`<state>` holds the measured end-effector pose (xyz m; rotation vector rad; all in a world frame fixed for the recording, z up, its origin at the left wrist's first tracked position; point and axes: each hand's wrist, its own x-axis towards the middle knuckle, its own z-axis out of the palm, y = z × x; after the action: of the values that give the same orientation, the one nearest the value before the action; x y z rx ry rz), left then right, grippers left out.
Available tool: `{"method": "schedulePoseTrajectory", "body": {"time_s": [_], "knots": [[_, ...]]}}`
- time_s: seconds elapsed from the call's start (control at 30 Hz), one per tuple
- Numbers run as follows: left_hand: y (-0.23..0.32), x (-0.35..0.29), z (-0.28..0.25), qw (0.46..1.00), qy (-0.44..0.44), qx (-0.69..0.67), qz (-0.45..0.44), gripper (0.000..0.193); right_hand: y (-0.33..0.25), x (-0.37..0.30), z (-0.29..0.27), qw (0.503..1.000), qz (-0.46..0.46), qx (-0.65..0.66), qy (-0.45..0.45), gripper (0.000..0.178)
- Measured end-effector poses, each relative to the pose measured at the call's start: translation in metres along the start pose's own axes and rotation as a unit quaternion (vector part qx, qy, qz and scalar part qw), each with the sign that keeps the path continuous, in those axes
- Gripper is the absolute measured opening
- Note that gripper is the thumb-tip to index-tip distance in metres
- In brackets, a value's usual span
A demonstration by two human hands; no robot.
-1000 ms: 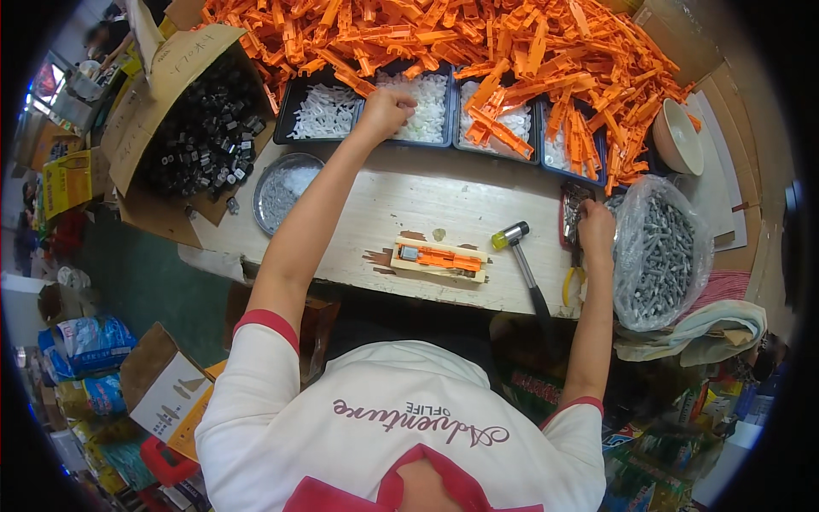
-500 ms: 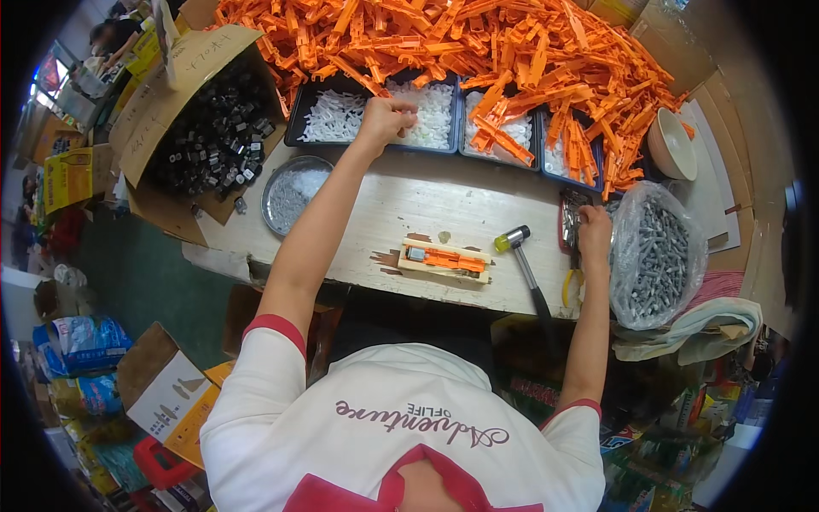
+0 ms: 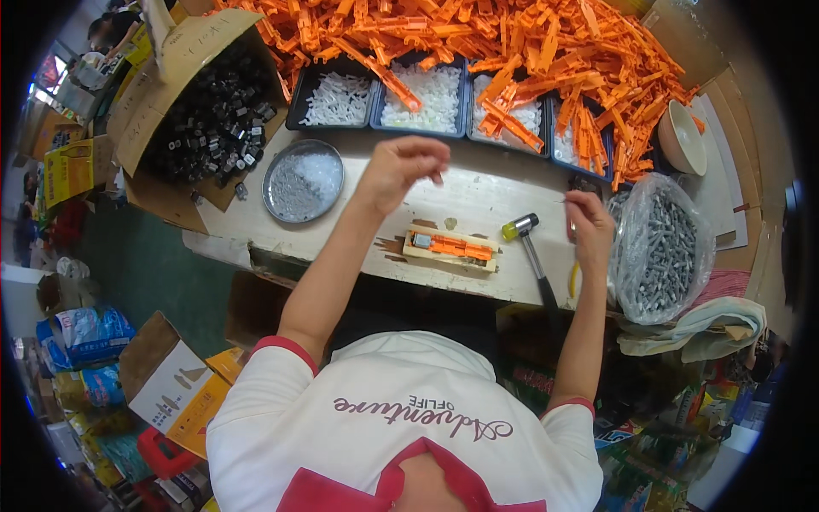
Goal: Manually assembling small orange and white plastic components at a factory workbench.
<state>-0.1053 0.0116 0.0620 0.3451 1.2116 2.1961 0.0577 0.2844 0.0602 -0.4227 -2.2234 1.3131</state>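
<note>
The left hand's grip [image 3: 408,169] is pinched shut above the worktop [image 3: 478,192]; what it holds is too small to tell. The right hand [image 3: 589,224] pinches a thin pin, raised beside the clear bag of grey metal parts [image 3: 661,247]. Between the hands, a wooden jig [image 3: 450,248] carrying an orange plastic piece lies flat on the worktop, with a hammer [image 3: 531,252] just beside it.

Left arm extended forward, forearm bare, wrist slightly bent. Left hand [image 3: 401,171] raised, fingers curled inward with the fingertips [image 3: 437,173] pinched together, pointing right. Right arm extended forward, elbow nearly straight. Right hand [image 3: 589,224] loosely closed, thumb and forefinger tips meeting on its left side; contents too small to tell.
</note>
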Motion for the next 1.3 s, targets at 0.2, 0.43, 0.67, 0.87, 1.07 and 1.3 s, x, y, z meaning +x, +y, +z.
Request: {"method": "schedulePoseTrajectory", "body": {"time_s": [0.2, 0.43, 0.67, 0.87, 1.07, 1.3], "knots": [[-0.025, -0.055, 0.026, 0.994, -0.041, 0.067, -0.069, 0.024, -0.071, -0.030, 0.056, 0.981, -0.062, 0.069, -0.172, 0.011], [-0.024, -0.068, 0.031, 0.990, -0.075, 0.093, -0.073, 0.032, -0.080, -0.038, 0.075, 0.966, -0.129, 0.075, -0.212, 0.012], [-0.028, -0.071, 0.031, 0.986, -0.082, 0.122, -0.079, 0.035, -0.082, -0.036, 0.071, 0.953, -0.177, 0.026, -0.245, 0.013], [-0.025, -0.072, 0.033, 0.983, -0.074, 0.143, -0.086, 0.036, -0.088, -0.035, 0.068, 0.946, -0.201, -0.004, -0.254, 0.014], [-0.028, -0.074, 0.031, 0.982, -0.073, 0.158, -0.080, 0.037, -0.088, -0.034, 0.071, 0.935, -0.224, -0.035, -0.271, 0.015], [-0.033, -0.077, 0.027, 0.989, -0.047, 0.119, -0.073, 0.032, -0.082, -0.037, 0.081, 0.926, -0.274, -0.066, -0.250, 0.017]]}}
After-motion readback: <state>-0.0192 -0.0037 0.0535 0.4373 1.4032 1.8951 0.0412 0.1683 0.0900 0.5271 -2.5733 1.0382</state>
